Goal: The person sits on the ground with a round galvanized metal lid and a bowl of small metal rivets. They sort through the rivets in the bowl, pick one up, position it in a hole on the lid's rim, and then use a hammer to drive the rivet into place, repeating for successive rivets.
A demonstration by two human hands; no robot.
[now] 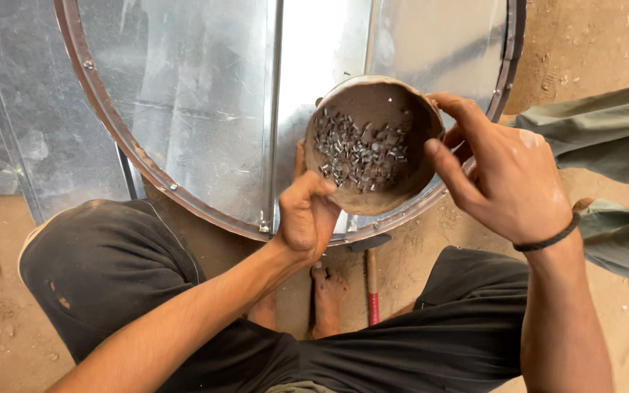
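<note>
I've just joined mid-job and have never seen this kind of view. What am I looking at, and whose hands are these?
One camera, worn on the person's head, looks down at their own two bare hands. The left hand holds a round brown bowl from below; it contains small grey metal pieces. The right hand, with a dark wrist band, grips the bowl's rim. Beneath lies a shiny sheet-metal panel in a rusty round rim. A red-handled hammer lies on the dirt floor between the knees.

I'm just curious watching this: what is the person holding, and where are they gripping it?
A round bowl of small metal pieces, left hand under its near rim, right hand on its right rim.
</note>
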